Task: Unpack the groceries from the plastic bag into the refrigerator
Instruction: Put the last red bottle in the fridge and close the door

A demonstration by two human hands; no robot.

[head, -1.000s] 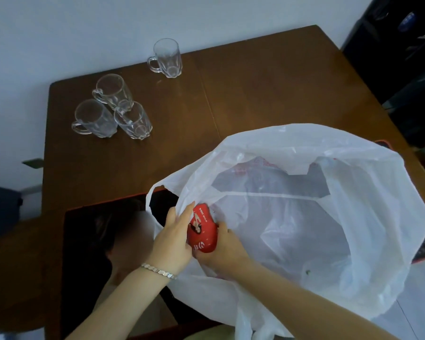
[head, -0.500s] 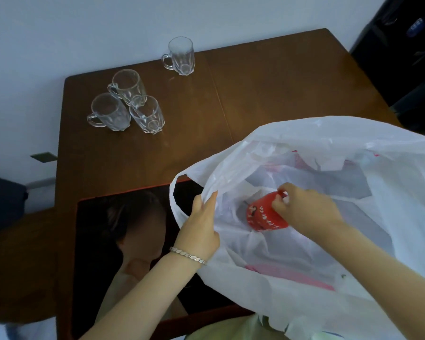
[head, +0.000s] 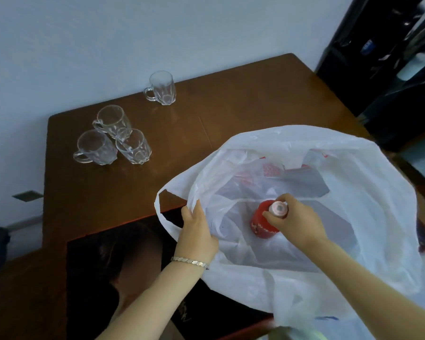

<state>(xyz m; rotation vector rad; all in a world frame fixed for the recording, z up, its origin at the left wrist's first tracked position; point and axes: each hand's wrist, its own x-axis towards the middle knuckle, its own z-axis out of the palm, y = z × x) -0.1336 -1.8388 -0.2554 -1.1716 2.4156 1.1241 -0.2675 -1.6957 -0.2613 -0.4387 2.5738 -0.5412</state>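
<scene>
I see white plastic bag [head: 353,192], mouth wide open, on surface [head: 231,106], red print on far wall. Inside, approx mid-bag: red bottle [head: 260,225] w/ pale cap, cap up.

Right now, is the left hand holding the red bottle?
No, the left hand holds the bag at its rim, while the right hand grips the bottle by its top.

Thin white plastic bag [head: 353,192], clear glass mugs [head: 113,138] — glossy wooden table [head: 243,101]

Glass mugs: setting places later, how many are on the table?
4 glass mugs: three clustered on the table's left side, one alone nearer the wall. The bag might hide more.
</scene>
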